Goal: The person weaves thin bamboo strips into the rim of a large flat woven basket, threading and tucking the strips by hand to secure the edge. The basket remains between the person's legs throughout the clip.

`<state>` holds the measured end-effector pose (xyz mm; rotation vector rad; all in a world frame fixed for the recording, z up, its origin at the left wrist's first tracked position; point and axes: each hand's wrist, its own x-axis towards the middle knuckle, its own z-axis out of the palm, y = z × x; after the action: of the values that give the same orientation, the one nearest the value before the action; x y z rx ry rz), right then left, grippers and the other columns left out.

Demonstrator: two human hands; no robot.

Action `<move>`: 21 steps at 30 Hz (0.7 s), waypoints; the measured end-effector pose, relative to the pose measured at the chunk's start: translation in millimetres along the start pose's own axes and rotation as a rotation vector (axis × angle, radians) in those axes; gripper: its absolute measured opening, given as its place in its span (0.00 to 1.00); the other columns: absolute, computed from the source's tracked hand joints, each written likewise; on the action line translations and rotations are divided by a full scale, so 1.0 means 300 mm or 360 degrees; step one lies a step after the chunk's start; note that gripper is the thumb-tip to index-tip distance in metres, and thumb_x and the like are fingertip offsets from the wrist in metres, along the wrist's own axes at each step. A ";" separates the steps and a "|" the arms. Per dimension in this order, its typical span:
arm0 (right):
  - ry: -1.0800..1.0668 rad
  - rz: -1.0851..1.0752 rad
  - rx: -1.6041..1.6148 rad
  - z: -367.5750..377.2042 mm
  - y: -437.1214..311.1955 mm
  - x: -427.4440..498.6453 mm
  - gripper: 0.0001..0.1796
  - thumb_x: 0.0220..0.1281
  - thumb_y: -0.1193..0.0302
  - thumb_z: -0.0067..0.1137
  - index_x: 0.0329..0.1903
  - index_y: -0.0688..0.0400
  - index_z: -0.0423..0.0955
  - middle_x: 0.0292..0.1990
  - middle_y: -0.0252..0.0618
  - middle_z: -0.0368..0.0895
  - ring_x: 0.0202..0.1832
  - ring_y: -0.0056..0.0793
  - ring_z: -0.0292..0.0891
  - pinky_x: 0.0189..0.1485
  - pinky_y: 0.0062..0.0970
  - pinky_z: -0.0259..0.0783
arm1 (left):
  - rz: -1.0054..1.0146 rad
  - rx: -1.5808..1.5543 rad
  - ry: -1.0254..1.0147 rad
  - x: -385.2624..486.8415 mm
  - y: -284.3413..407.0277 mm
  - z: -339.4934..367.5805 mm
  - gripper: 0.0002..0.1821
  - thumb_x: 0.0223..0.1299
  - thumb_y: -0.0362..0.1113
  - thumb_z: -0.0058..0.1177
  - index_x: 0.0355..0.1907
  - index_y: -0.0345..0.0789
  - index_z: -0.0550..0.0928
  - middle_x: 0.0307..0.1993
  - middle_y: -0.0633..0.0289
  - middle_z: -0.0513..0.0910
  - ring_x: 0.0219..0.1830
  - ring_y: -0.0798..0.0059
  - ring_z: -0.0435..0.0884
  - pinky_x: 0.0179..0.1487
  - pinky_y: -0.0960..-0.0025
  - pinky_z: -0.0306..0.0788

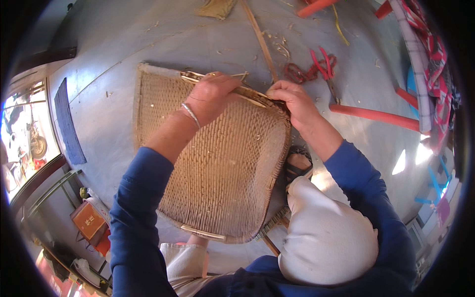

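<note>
A large woven wicker basket (219, 159), shaped like a shallow scoop, lies tilted across my lap and legs. My left hand (213, 94) is closed over its far rim, with light split strips running along the edge under it. At the rim's far right corner, my right hand (291, 98) pinches the edge between thumb and fingers; what exactly lies in the pinch is hidden. Just beyond that corner, a long flat wooden strip (259, 35) reaches away over the floor. A second pale strip (203, 232) is fixed on the near rim.
Red-handled pliers or shears (326, 68) lie beside a dark red cord (302, 74) on the floor. Wood shavings are scattered ahead. Red stool legs (374, 116) stand at right, near a patterned cloth (434, 74). A blue mat strip (69, 122) is at left.
</note>
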<state>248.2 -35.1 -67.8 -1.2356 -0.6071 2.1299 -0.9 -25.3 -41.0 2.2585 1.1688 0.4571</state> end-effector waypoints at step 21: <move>-0.0040 0.0023 0.0071 0.001 0.001 0.003 0.03 0.61 0.77 0.58 0.37 0.62 0.78 0.33 0.33 0.82 0.35 0.19 0.77 0.42 0.20 0.72 | -0.0004 0.0190 -0.0150 0.002 0.035 -0.014 0.17 0.58 0.36 0.59 0.51 0.38 0.81 0.45 0.58 0.81 0.50 0.57 0.78 0.57 0.57 0.71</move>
<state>247.5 -34.6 -68.5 -1.1944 -0.5598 2.1622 4.0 -28.4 -31.2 2.3524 1.1789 0.2833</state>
